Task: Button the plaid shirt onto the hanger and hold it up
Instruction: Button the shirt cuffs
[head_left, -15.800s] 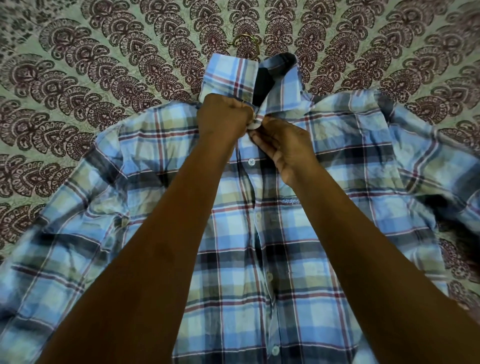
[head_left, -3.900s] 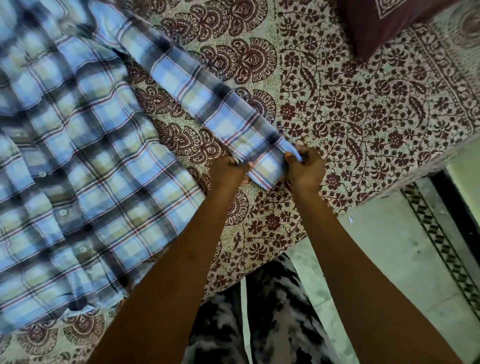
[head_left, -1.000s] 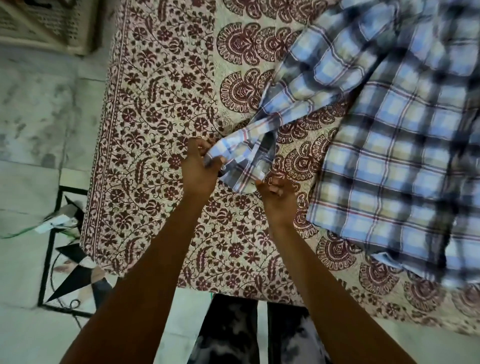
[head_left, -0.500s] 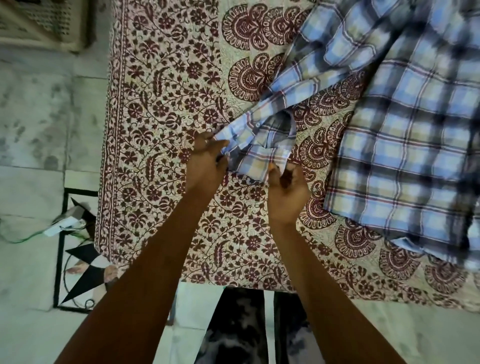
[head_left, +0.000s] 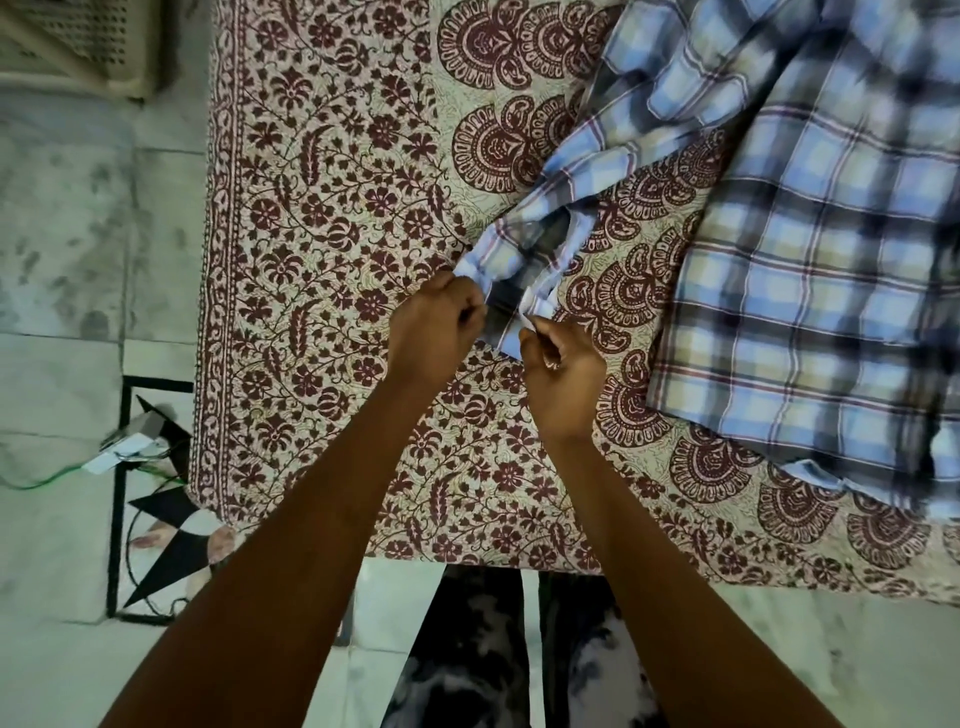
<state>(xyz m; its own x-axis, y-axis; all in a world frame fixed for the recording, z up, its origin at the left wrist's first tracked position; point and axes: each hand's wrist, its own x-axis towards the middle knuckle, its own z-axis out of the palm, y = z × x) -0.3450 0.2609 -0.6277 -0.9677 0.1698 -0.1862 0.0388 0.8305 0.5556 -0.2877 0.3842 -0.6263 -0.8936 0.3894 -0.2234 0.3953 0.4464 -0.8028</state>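
The blue plaid shirt (head_left: 810, 249) lies spread on the bed at the right, its sleeve stretching down-left toward me. The sleeve cuff (head_left: 511, 270) sits open between my hands. My left hand (head_left: 434, 330) grips the cuff's left edge with curled fingers. My right hand (head_left: 563, 366) pinches the cuff's right flap between thumb and fingers. The hanger is out of view.
The bed carries a maroon floral bedspread (head_left: 332, 218); its front edge runs just before my legs. To the left lies marble floor (head_left: 62, 249) with a white adapter and green cable (head_left: 127, 447). A pale perforated basket (head_left: 78, 47) stands at the top left.
My hands have closed in on the cuff and now hold both of its edges close together; half a second ago the fingers were looser and the cuff lay more crumpled.
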